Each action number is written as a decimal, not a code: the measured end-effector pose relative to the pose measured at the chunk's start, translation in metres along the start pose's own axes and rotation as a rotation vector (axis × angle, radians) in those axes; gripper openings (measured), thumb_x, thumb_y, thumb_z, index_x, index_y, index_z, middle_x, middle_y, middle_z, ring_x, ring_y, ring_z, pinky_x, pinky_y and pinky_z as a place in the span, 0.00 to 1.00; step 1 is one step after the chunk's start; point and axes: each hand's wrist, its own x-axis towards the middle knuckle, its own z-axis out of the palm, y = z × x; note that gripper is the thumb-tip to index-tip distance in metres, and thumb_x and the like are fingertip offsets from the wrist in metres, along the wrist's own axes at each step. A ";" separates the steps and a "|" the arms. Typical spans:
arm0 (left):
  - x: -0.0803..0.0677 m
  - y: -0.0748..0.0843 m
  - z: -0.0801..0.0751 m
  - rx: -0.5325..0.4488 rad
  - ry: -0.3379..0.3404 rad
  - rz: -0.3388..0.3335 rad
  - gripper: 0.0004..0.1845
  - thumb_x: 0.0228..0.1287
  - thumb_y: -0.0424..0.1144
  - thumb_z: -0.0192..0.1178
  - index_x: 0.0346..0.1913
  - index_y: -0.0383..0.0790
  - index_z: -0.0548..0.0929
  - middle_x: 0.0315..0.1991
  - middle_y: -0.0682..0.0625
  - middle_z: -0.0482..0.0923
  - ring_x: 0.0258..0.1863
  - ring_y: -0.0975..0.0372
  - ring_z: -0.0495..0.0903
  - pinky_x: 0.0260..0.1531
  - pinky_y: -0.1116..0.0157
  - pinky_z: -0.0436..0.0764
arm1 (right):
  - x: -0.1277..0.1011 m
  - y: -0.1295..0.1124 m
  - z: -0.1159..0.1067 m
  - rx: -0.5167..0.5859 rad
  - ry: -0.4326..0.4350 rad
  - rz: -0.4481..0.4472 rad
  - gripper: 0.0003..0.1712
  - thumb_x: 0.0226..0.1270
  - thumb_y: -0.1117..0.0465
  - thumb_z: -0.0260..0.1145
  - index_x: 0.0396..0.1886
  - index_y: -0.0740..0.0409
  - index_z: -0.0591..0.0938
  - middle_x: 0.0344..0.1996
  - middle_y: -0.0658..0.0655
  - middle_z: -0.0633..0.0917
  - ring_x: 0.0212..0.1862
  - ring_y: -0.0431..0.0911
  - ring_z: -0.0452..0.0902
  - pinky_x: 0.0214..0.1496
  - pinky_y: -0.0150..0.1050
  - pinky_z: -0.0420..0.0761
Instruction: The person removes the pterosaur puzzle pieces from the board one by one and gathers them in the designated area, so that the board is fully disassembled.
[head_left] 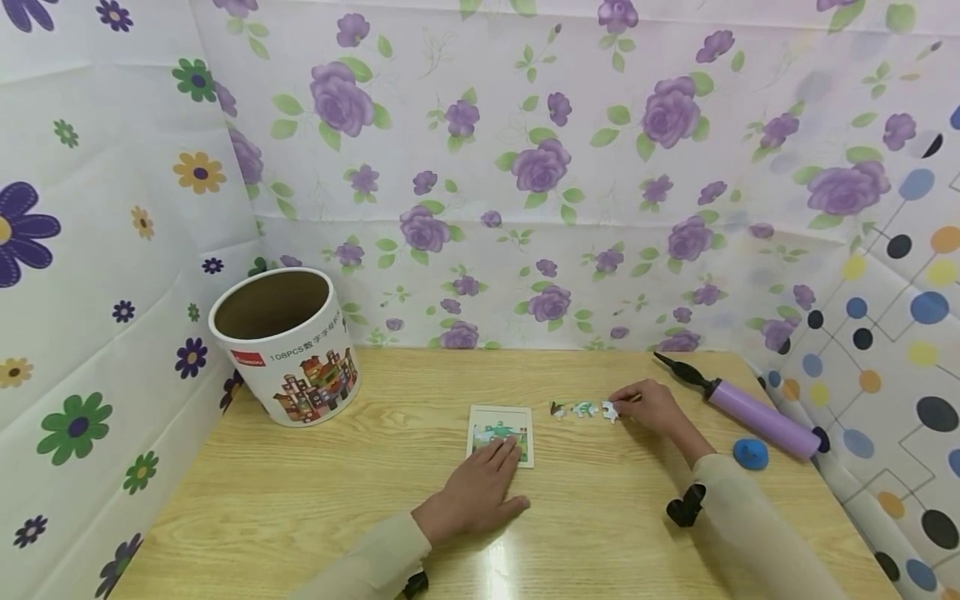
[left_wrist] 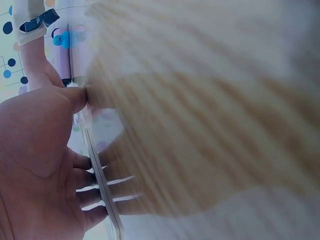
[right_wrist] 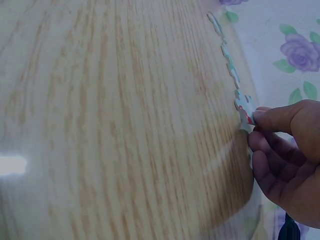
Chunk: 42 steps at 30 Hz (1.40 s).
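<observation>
Two hands busy: left hand [head_left: 474, 492] flat, pinning card [head_left: 501, 433]; right hand [head_left: 654, 407] pinches end piece [head_left: 611, 411]; best slide it low along table [head_left: 300, 500], tabs aligned with row.

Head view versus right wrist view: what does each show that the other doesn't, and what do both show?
Only the head view shows the left hand resting flat on the card, the tub, the pump and the blue cap.

Only the right wrist view shows, close up, the fingertips pinching the end piece.

Both show the right hand, the row of puzzle pieces and the wooden table.
</observation>
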 end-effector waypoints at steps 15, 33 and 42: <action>-0.002 0.000 -0.002 0.009 0.017 0.017 0.41 0.80 0.61 0.42 0.80 0.32 0.57 0.81 0.38 0.52 0.80 0.49 0.53 0.77 0.55 0.58 | 0.001 0.001 0.004 -0.011 0.015 -0.024 0.11 0.73 0.59 0.67 0.48 0.58 0.90 0.39 0.55 0.90 0.39 0.48 0.86 0.43 0.48 0.85; -0.006 0.005 -0.005 0.014 0.008 -0.025 0.42 0.79 0.63 0.44 0.80 0.33 0.57 0.80 0.39 0.55 0.80 0.49 0.55 0.75 0.52 0.61 | 0.005 -0.071 0.027 0.004 0.001 -0.220 0.11 0.73 0.62 0.67 0.49 0.61 0.89 0.41 0.55 0.89 0.38 0.44 0.83 0.41 0.44 0.84; -0.008 0.007 -0.004 -0.006 -0.025 -0.046 0.43 0.78 0.65 0.44 0.81 0.37 0.55 0.82 0.43 0.50 0.81 0.51 0.51 0.76 0.50 0.59 | 0.017 -0.101 0.043 0.029 -0.049 -0.240 0.11 0.73 0.61 0.68 0.50 0.59 0.89 0.39 0.50 0.89 0.36 0.39 0.82 0.39 0.39 0.84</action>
